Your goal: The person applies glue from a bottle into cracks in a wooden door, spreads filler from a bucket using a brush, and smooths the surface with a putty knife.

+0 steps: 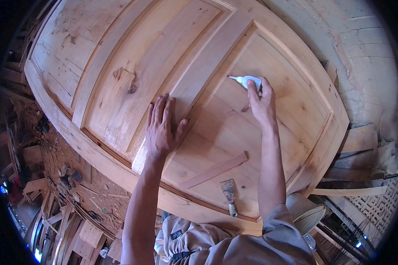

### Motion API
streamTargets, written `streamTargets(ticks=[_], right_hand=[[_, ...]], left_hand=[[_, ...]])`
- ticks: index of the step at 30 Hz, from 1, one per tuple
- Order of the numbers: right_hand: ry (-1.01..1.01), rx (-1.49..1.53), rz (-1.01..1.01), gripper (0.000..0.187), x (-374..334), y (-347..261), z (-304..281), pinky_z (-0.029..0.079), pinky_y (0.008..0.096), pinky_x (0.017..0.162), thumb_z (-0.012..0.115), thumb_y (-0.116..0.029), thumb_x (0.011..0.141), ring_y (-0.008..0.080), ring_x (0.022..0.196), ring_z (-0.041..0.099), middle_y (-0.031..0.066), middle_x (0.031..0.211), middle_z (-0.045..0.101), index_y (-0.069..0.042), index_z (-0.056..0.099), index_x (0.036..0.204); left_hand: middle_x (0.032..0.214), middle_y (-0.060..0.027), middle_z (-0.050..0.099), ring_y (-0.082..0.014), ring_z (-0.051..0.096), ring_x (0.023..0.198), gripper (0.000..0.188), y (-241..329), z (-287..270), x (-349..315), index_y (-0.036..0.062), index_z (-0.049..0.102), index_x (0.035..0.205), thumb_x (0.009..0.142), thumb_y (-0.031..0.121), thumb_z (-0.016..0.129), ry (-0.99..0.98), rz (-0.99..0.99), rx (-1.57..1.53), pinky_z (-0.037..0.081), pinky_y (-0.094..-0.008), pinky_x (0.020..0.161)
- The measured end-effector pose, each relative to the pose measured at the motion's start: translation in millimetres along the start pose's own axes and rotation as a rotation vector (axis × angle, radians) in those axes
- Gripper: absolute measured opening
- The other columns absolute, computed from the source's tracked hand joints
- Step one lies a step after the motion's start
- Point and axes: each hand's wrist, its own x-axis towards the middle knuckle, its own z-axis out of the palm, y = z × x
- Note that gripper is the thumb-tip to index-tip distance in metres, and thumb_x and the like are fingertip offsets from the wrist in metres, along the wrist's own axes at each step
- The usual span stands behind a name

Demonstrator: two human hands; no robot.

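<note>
A large panelled wooden door lies flat in front of me, with knots and dark marks in its boards. My left hand rests with spread fingers on the raised rail between two panels, holding nothing. Over the right panel, my right hand grips a small white squeeze bottle. Its thin nozzle points left, the tip at or just above a small dark spot on the panel; contact cannot be made out. Nearer me on the same panel lie a loose wooden strip and a putty knife with a worn blade.
Wood offcuts and debris cover the floor at the lower left. A dusty pale surface runs along the far right. A pale cap-like object sits by my right elbow, and a patterned lattice panel stands at the right.
</note>
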Motion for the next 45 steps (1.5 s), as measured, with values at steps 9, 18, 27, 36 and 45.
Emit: streamTargets(ticks=[9, 18, 27, 36, 45], right_hand=[[0.059, -0.102, -0.095, 0.027, -6.6, 0.2, -11.8, 0.05, 0.0345, 0.067, 0.061, -0.024, 0.096, 0.0179, 0.072, 0.064, 0.0133, 0.083, 0.068, 0.002, 0.063, 0.103], [0.081, -0.22, -0.079, 0.026, -16.9, 0.0, -35.8, 0.049, 0.0343, 0.064, 0.063, -0.024, 0.094, 0.0178, 0.067, 0.061, 0.0135, 0.079, 0.067, 0.001, 0.063, 0.101], [0.084, -0.23, -0.044, 0.025, -29.5, 8.4, -56.0, 0.041, 0.0289, 0.058, 0.062, -0.023, 0.096, 0.0095, 0.062, 0.047, 0.003, 0.072, 0.059, 0.002, 0.064, 0.098], [0.124, -0.252, -0.027, 0.026, -41.8, 16.1, -70.8, 0.041, 0.0289, 0.058, 0.062, -0.025, 0.095, 0.0096, 0.062, 0.047, 0.003, 0.071, 0.059, 0.002, 0.064, 0.097], [0.169, -0.218, -0.008, 0.026, -47.7, 26.0, -83.0, 0.046, 0.0329, 0.058, 0.064, -0.024, 0.094, 0.0144, 0.061, 0.055, 0.0095, 0.071, 0.063, 0.002, 0.062, 0.094]], left_hand=[[0.141, -0.0243, 0.045, -0.0413, 0.041, 0.133, 0.06, 0.7, -0.7, 0.5, 0.0013, 0.045, 0.138, 0.088, 0.03, 0.062, 0.021, 0.018, -0.005, 0.028, -0.0534, 0.113], [0.14, -0.0256, 0.046, -0.0433, 0.042, 0.131, 0.059, 2.2, 1.3, 1.5, 0.0003, 0.045, 0.137, 0.089, 0.03, 0.058, 0.039, 0.031, -0.006, 0.029, -0.0531, 0.112], [0.14, -0.0244, 0.046, -0.04, 0.04, 0.134, 0.063, -1.9, 6.5, 0.3, 0.0002, 0.044, 0.139, 0.09, 0.036, 0.058, 0.04, 0.058, 0.036, 0.028, -0.0538, 0.112], [0.14, -0.0256, 0.045, -0.0417, 0.041, 0.132, 0.062, -1.5, 9.0, 0.0, -0.0008, 0.044, 0.139, 0.092, 0.037, 0.056, 0.047, 0.075, 0.045, 0.029, -0.0553, 0.11], [0.14, -0.0254, 0.045, -0.0423, 0.041, 0.132, 0.061, -3.7, 10.7, -0.1, 0.0006, 0.044, 0.14, 0.092, 0.036, 0.057, 0.052, 0.089, 0.028, 0.029, -0.0553, 0.111]])
